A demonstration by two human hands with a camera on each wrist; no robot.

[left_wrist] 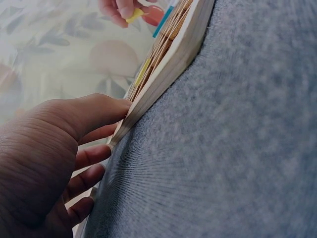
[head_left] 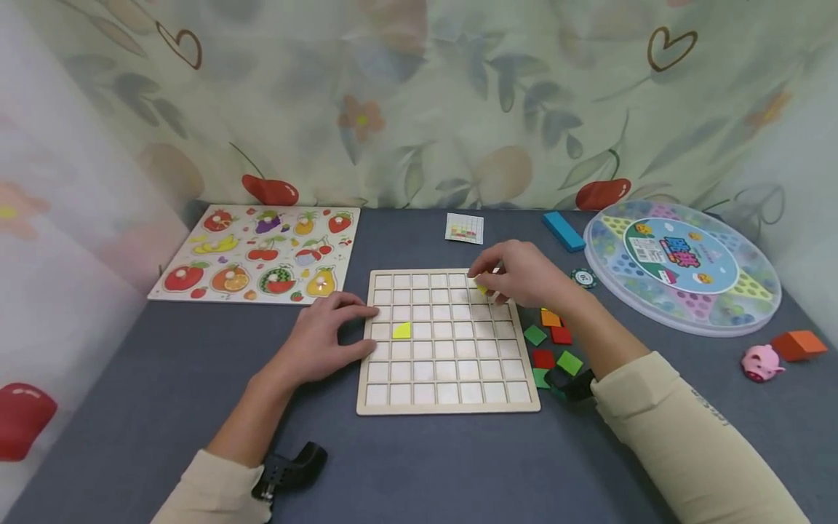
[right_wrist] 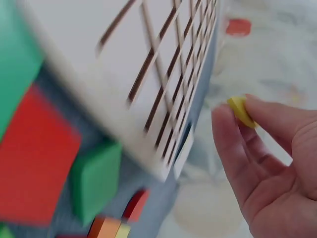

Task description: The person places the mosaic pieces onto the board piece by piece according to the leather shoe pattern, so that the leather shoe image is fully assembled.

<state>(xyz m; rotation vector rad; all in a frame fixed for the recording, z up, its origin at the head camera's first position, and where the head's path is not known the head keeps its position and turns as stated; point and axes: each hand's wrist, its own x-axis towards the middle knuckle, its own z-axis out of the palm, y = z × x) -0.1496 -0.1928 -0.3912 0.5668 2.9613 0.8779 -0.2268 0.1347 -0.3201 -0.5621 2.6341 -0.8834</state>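
A wooden grid board (head_left: 447, 404) with white squares lies on the dark table. One yellow tile (head_left: 401, 331) sits in a square toward its left side. At the board's left edge rests my left hand (head_left: 321, 338), thumb and fingers extended and touching the frame. Above the board's upper right squares, my right hand (head_left: 517, 273) pinches a small yellow tile (right_wrist: 241, 112) between thumb and fingertips. In the left wrist view the thumb lies against the board's side (left_wrist: 166, 79). Loose tiles lie right of the board, among them a red tile (head_left: 543, 359) and a green tile (head_left: 569, 362).
Behind the board lies a small pattern card (head_left: 464, 228), with a blue block (head_left: 564, 231) to its right. A fruit puzzle board (head_left: 288, 252) lies at left. On the right are a round game box (head_left: 733, 313), a poker chip (head_left: 583, 278), a pink pig (head_left: 761, 362) and an orange block (head_left: 799, 345).
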